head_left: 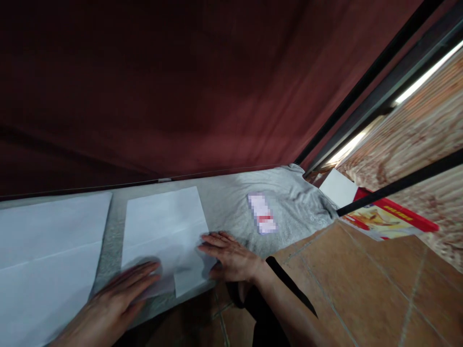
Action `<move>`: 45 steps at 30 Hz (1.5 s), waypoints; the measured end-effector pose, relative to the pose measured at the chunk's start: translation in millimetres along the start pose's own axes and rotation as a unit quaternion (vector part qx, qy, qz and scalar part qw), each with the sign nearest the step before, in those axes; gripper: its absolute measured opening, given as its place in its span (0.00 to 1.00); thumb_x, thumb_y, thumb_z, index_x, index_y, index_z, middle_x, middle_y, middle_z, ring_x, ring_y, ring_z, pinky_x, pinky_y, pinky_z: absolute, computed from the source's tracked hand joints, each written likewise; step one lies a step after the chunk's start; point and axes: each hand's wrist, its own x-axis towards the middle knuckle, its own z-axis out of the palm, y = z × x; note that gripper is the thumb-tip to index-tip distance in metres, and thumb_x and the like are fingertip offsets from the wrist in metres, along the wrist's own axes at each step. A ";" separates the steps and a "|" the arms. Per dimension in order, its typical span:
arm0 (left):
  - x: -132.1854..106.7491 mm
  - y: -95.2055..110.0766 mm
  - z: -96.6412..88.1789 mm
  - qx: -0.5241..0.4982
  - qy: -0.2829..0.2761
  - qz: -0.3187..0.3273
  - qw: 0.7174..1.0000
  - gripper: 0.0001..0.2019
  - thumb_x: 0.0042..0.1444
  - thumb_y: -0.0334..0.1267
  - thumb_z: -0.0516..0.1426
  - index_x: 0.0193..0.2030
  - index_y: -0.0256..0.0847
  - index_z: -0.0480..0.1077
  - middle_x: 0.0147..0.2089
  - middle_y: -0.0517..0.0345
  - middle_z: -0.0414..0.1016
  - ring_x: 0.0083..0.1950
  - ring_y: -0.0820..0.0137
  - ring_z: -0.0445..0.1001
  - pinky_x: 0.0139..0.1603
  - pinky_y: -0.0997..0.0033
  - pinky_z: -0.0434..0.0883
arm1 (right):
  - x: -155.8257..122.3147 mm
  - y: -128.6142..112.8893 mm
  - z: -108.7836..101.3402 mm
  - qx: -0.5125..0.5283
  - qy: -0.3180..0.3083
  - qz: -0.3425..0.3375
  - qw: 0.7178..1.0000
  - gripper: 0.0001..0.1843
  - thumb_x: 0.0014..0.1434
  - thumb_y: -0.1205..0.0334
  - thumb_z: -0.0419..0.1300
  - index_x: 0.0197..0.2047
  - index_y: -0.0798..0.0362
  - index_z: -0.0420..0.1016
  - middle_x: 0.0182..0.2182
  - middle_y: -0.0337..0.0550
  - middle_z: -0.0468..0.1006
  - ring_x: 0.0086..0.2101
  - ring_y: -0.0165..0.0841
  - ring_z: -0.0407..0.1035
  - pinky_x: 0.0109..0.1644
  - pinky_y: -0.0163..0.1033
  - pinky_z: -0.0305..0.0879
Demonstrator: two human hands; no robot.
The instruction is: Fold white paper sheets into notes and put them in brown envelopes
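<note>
A white paper sheet (159,217) with a crease across its middle lies on a grey cloth. Its lower left part is hidden or blurred around my left hand (123,291). That hand hovers over or touches the sheet there, fingers stretched out; contact cannot be made out. My right hand (231,258) rests at the sheet's right edge, fingers extended and thumb apart. To the left lies a larger white sheet (47,241), also creased across. My left wrist is close to its lower right edge.
Grey cloth (224,197) covers the narrow surface, with a pixelated rectangular item (262,213) on its right. Dark red fabric (181,96) hangs behind. Black bars (361,82) cross at right. A red box (394,217) and a white piece (338,185) lie beyond, near the tiled floor (347,270).
</note>
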 end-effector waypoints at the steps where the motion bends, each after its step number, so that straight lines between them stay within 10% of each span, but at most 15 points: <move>1: 0.4 -1.9 -2.4 -0.006 0.009 -0.010 1.000 0.18 0.58 0.43 0.56 0.55 0.57 0.76 0.61 0.66 0.75 0.58 0.64 0.77 0.58 0.70 0.74 | 0.5 -1.7 0.7 -0.003 -0.001 -0.002 1.000 0.42 0.61 0.50 0.64 0.73 0.45 0.51 0.74 0.46 0.45 0.72 0.38 0.41 0.74 0.47 0.34; 6: 10.1 7.6 -26.7 -0.084 0.030 -0.099 0.991 0.19 0.61 0.58 0.54 0.48 0.53 0.80 0.52 0.64 0.81 0.51 0.64 0.82 0.56 0.71 0.75 | 1.1 -8.9 5.2 -0.008 -0.014 -0.006 1.000 0.50 0.55 0.46 0.69 0.74 0.45 0.50 0.74 0.48 0.43 0.72 0.42 0.38 0.75 0.52 0.31; 15: 21.8 34.4 -66.3 -0.279 -0.046 -0.170 0.944 0.21 0.61 0.58 0.55 0.48 0.49 0.81 0.55 0.59 0.80 0.55 0.58 0.79 0.55 0.66 0.76 | 5.2 5.0 -6.9 0.115 0.125 -0.016 0.985 0.23 0.62 0.68 0.57 0.59 0.47 0.75 0.60 0.43 0.74 0.61 0.34 0.65 0.65 0.44 0.60; 21: 10.9 25.1 -76.0 -0.254 -0.073 -0.151 0.953 0.29 0.57 0.48 0.61 0.66 0.50 0.68 0.70 0.55 0.64 0.69 0.57 0.65 0.66 0.59 0.66 | 8.6 0.2 -3.2 0.214 0.152 0.070 0.962 0.22 0.65 0.48 0.57 0.28 0.52 0.80 0.28 0.37 0.79 0.32 0.33 0.72 0.39 0.36 0.69; 27: 3.4 15.7 -79.5 -0.278 -0.091 -0.142 0.946 0.26 0.57 0.41 0.59 0.63 0.49 0.71 0.70 0.55 0.65 0.69 0.59 0.65 0.69 0.56 0.63 | 6.5 -3.6 -15.6 0.331 0.110 0.077 0.934 0.21 0.60 0.43 0.61 0.33 0.53 0.82 0.34 0.40 0.81 0.37 0.35 0.72 0.43 0.37 0.67; 34: 20.9 25.0 -64.2 -0.305 0.029 -0.262 0.915 0.17 0.57 0.50 0.57 0.44 0.43 0.82 0.47 0.54 0.83 0.50 0.57 0.79 0.55 0.61 0.73 | 17.2 -4.6 -10.0 0.373 0.161 0.133 0.904 0.22 0.58 0.42 0.60 0.35 0.53 0.81 0.31 0.39 0.79 0.33 0.33 0.70 0.40 0.38 0.66; 40: 40.9 35.4 -56.4 -0.414 0.112 -0.342 0.836 0.21 0.52 0.55 0.59 0.38 0.38 0.80 0.35 0.55 0.82 0.38 0.62 0.77 0.39 0.68 0.73 | 35.9 6.8 0.3 0.371 0.239 0.191 0.877 0.21 0.57 0.42 0.58 0.30 0.53 0.75 0.24 0.38 0.73 0.26 0.31 0.64 0.31 0.36 0.60; 45: 43.9 36.5 -49.8 -0.364 0.108 -0.404 0.832 0.18 0.51 0.53 0.58 0.32 0.40 0.78 0.27 0.59 0.76 0.31 0.65 0.73 0.30 0.70 0.68 | 49.0 6.2 8.7 0.250 0.270 0.225 0.902 0.22 0.60 0.42 0.54 0.29 0.51 0.71 0.21 0.36 0.69 0.24 0.32 0.62 0.28 0.36 0.55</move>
